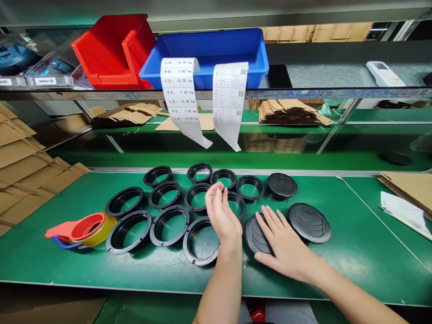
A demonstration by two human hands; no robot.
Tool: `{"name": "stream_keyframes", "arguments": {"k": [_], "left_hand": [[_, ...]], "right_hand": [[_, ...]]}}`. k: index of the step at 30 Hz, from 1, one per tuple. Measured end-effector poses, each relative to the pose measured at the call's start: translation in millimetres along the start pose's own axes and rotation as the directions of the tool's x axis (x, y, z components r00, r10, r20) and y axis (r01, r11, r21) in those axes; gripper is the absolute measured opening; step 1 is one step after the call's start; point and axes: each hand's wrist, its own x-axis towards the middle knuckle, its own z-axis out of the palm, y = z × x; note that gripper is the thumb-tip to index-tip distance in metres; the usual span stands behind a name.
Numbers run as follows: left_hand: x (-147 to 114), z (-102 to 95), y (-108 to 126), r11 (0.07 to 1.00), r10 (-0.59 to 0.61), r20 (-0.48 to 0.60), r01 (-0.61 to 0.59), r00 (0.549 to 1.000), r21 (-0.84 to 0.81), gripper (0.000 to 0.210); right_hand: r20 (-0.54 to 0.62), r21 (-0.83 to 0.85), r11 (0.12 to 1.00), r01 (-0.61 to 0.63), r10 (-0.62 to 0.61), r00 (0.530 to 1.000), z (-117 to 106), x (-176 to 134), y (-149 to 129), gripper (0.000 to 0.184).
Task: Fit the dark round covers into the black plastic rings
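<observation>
My right hand (283, 245) lies flat with its fingers stretched out on a round black vent cover (254, 236), hiding part of it. My left hand (223, 213) is raised beside it, palm turned sideways, fingers loosely bent and nothing seen in them. Behind and left of that hand, several black rings (170, 225) rest on the green bench, with the bench showing through their middles. A second vent cover (309, 222) sits to the right of my right hand, and a third vent cover (282, 185) stands farther back.
A red tape dispenser (81, 229) with yellow tape lies at the left, near stacked cardboard (23, 175). Two label strips (182, 96) hang from the shelf in front of a blue bin (209, 45) and a red bin (114, 51). Flat cardboard (411, 193) is at the right.
</observation>
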Motion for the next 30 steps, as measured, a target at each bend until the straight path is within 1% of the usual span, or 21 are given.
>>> {"name": "stream_keyframes", "arguments": {"k": [1, 3, 4, 5, 6, 7, 8, 10, 11, 13, 14, 16, 17, 19, 21, 24, 26, 27, 28, 29, 30], "left_hand": [[0.3, -0.2, 0.4, 1.000, 0.006, -0.002, -0.006, 1.000, 0.005, 0.017], [1.8, -0.9, 1.4, 0.999, 0.035, -0.022, -0.035, 0.999, 0.005, 0.017], [2.9, -1.3, 1.9, 0.998, 0.055, -0.035, -0.055, 0.998, 0.002, 0.016], [4.1, -1.6, 2.2, 0.997, 0.075, -0.052, -0.076, 0.996, -0.001, 0.016], [5.2, -1.8, 2.4, 0.996, 0.090, -0.067, -0.091, 0.994, -0.002, 0.017], [5.9, -1.7, 2.4, 0.995, 0.097, -0.076, -0.098, 0.992, -0.001, 0.017], [6.3, -1.4, 2.1, 0.995, 0.098, -0.074, -0.098, 0.992, 0.007, 0.017], [5.7, -0.1, 0.4, 0.996, 0.087, -0.041, -0.085, 0.995, 0.037, 0.018], [4.8, 0.8, -1.0, 0.996, 0.072, -0.009, -0.072, 0.997, 0.059, 0.018], [1.8, 2.4, -5.1, 0.991, 0.029, 0.072, -0.038, 0.997, 0.130, 0.020], [0.0, 2.9, -7.7, 0.982, -0.004, 0.119, -0.019, 0.993, 0.187, 0.022], [-4.0, 3.1, -13.6, 0.942, -0.090, 0.240, 0.005, 0.967, 0.336, 0.026], [-6.3, 2.8, -16.8, 0.907, -0.144, 0.308, 0.001, 0.940, 0.420, 0.027], [-11.6, 1.8, -22.7, 0.818, -0.261, 0.451, -0.053, 0.853, 0.573, 0.028], [-18.3, 0.8, -26.7, 0.725, -0.366, 0.580, -0.168, 0.727, 0.668, 0.028], [-29.9, -1.2, -27.4, 0.594, -0.501, 0.696, -0.381, 0.514, 0.708, 0.035], [-33.8, -2.8, -27.7, 0.493, -0.608, 0.697, -0.507, 0.381, 0.707, 0.043], [-33.4, -3.1, -29.4, 0.434, -0.662, 0.673, -0.564, 0.330, 0.703, 0.047], [-31.9, -2.7, -32.5, 0.373, -0.713, 0.639, -0.615, 0.289, 0.694, 0.050], [-30.3, -1.5, -36.8, 0.316, -0.752, 0.603, -0.657, 0.267, 0.685, 0.053], [-30.0, 0.4, -41.6, 0.274, -0.775, 0.576, -0.685, 0.258, 0.675, 0.055]], "right_hand": [[-0.047, 0.015, 1.000, -0.017, 0.018, 0.999, -10.3, 3.5, -0.4, 0.078], [-0.191, 0.042, 0.993, -0.112, 0.118, 0.975, -21.6, 12.5, -3.8, 0.070], [-0.243, 0.049, 0.988, -0.147, 0.155, 0.958, -20.4, 16.7, -6.4, 0.069], [-0.255, 0.048, 0.986, -0.157, 0.164, 0.953, -14.7, 20.1, -9.2, 0.070], [-0.202, 0.039, 0.990, -0.138, 0.143, 0.969, -5.6, 22.6, -11.9, 0.070], [-0.109, 0.032, 0.993, -0.111, 0.114, 0.988, 5.0, 24.0, -14.3, 0.070], [-0.002, 0.031, 0.994, -0.104, 0.104, 0.995, 15.1, 24.7, -16.2, 0.070], [0.161, 0.034, 0.990, -0.135, 0.127, 0.979, 27.6, 24.8, -18.1, 0.071], [0.199, 0.033, 0.988, -0.153, 0.143, 0.969, 28.4, 24.2, -17.8, 0.072], [0.201, 0.029, 0.988, -0.149, 0.140, 0.969, 20.3, 21.2, -13.3, 0.073], [0.171, 0.016, 0.989, -0.145, 0.140, 0.975, 13.4, 18.2, -8.0, 0.072], [0.049, -0.033, 0.985, -0.167, 0.168, 0.984, 0.4, 8.5, 10.4, 0.064], [-0.031, -0.061, 0.978, -0.198, 0.196, 0.980, -3.9, 2.0, 23.7, 0.059], [-0.176, -0.094, 0.953, -0.288, 0.269, 0.947, -5.1, -12.7, 55.6, 0.057], [-0.251, -0.083, 0.922, -0.378, 0.348, 0.903, 2.6, -26.9, 88.7, 0.064], [-0.267, 0.007, 0.867, -0.497, 0.481, 0.835, 21.1, -44.8, 128.3, 0.071], [-0.257, 0.171, 0.810, -0.561, 0.587, 0.768, 31.5, -55.5, 148.8, 0.073], [-0.254, 0.265, 0.770, -0.580, 0.636, 0.729, 35.1, -60.6, 158.7, 0.075], [-0.251, 0.349, 0.729, -0.588, 0.678, 0.691, 37.8, -65.2, 168.3, 0.077], [-0.251, 0.418, 0.691, -0.590, 0.711, 0.657, 39.7, -68.8, 177.4, 0.079], [-0.250, 0.467, 0.660, -0.589, 0.737, 0.628, 41.5, -70.2, 185.1, 0.079]]}}
